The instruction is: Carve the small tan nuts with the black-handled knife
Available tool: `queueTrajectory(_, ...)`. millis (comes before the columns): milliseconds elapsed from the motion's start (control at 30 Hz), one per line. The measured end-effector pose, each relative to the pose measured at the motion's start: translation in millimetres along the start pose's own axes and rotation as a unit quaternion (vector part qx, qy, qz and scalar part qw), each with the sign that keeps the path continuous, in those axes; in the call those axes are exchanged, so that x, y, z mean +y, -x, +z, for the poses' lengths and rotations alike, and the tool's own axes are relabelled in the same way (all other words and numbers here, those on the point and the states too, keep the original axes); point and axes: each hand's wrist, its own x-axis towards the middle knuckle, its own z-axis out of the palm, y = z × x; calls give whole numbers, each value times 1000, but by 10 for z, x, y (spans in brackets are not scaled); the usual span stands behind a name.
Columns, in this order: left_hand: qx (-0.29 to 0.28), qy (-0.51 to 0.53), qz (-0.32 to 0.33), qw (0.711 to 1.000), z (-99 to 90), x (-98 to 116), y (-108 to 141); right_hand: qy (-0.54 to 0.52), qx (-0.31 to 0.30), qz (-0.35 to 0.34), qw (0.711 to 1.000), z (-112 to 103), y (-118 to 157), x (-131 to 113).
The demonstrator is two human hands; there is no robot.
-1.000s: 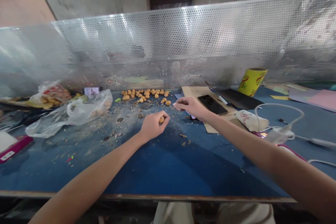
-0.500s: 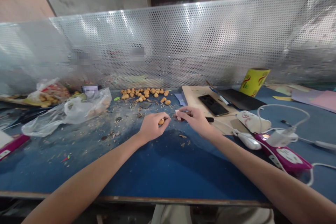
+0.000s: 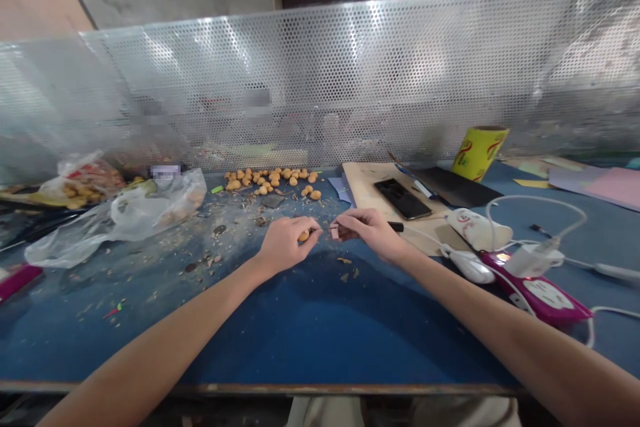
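Observation:
My left hand (image 3: pixel 287 243) is closed around a small tan gourd (image 3: pixel 303 235), which shows partly between thumb and fingers. My right hand (image 3: pixel 367 230) pinches a small pale pink piece (image 3: pixel 335 231) between thumb and fingertips. Whether it is folded paper or a solid block I cannot make out. A narrow gap separates the two hands above the blue tabletop (image 3: pixel 320 340). Behind my right wrist a black handle-like end (image 3: pixel 397 226) sticks out; its other part is hidden. Beyond the hands, several similar tan gourds (image 3: pixel 273 179) lie in a loose pile.
Left, a clear plastic bag (image 3: pixel 125 213) lies among scattered crumbs. Right are a phone (image 3: pixel 403 199) on a brown board (image 3: pixel 360 180), a yellow roll (image 3: pixel 480 153), a magenta power strip (image 3: pixel 550 297) and white cables. A perforated metal screen (image 3: pixel 320 80) closes off the back.
The pale pink piece has tipped and moved slightly in my right fingertips. My left hand keeps its hold on the gourd. The whole view has shifted a little.

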Motion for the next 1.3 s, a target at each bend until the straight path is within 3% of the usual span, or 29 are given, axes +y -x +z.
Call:
queueTrajectory(233, -5, -60, 48, 997, -34, 7, -27, 16, 41, 39, 998, 12, -14, 86)
queueTrajectory(433, -3, -50, 43, 998, -27, 4, -20, 125, 8, 7, 992, 10, -5, 49)
queueTrajectory(733, -14, -52, 46, 997, -36, 21, -22, 265, 36, -26, 963, 28, 45, -26)
queueTrajectory(867, -17, -56, 52, 997, -38, 16, -19, 275, 46, -34, 960, 25, 52, -43)
queueTrajectory(1133, -22, -87, 85, 992, -25, -41, -19, 196, 0, -11, 981, 12, 21, 28)
queueTrajectory(1300, -17, -52, 66, 996, -14, -21, -16, 305, 35, -63, 949, 33, 45, -33)
